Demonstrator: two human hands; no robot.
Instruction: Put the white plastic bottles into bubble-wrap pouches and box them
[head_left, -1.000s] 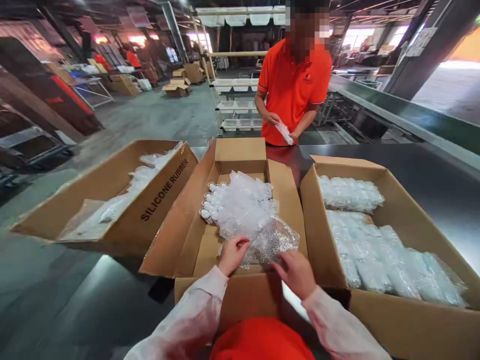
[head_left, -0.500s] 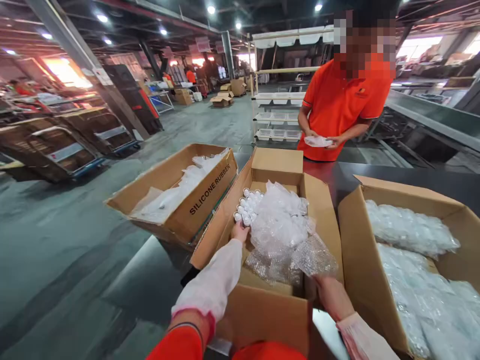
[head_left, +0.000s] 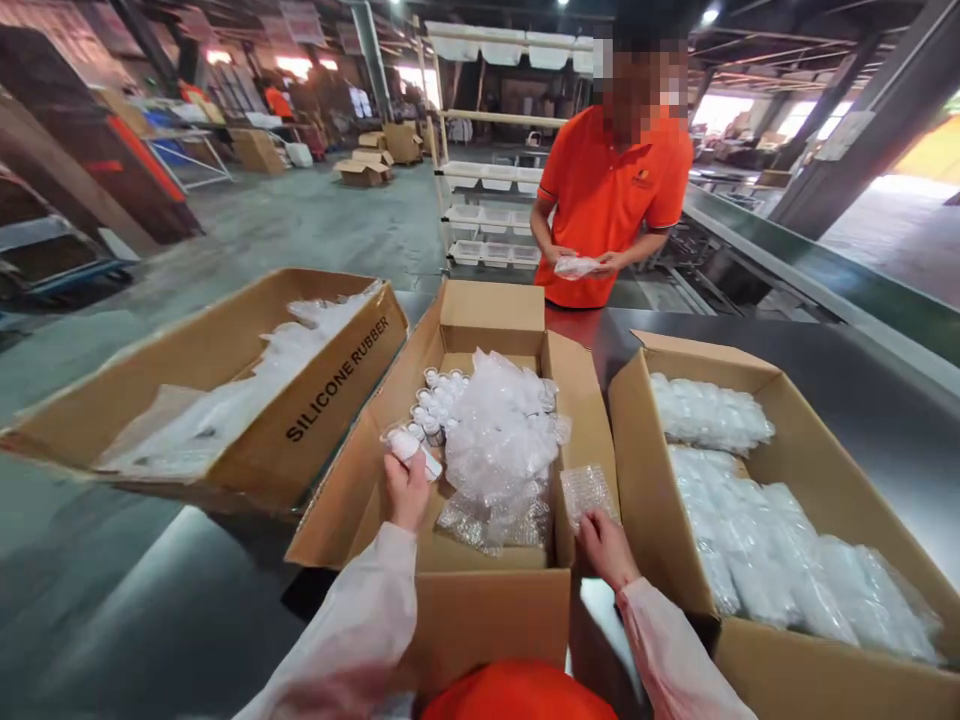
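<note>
My left hand [head_left: 407,492] is closed around a small white bottle [head_left: 411,448] with a clear end, tilted above the left side of the middle cardboard box [head_left: 491,610]. More white bottles [head_left: 442,392] stand close together in that box, just beyond the hand. Beside them lies a heap of clear bubble wrap bags [head_left: 495,430]. My right hand [head_left: 606,547] pinches a single bubble wrap bag [head_left: 586,490] by its near edge, over the box's right flap.
To the left, a box [head_left: 300,470] marked SILICONE RUBBER holds clear plastic bags. The right-hand box [head_left: 656,520] contains rows of bubble-wrapped items [head_left: 780,560]. Across the dark table [head_left: 847,400], a co-worker in an orange shirt [head_left: 611,200] holds a clear packet. Behind is a tray rack [head_left: 491,180].
My left hand has lifted a bottle out from the group toward me. My right hand has drawn the bubble wrap bag away from the heap. The view has turned right.
</note>
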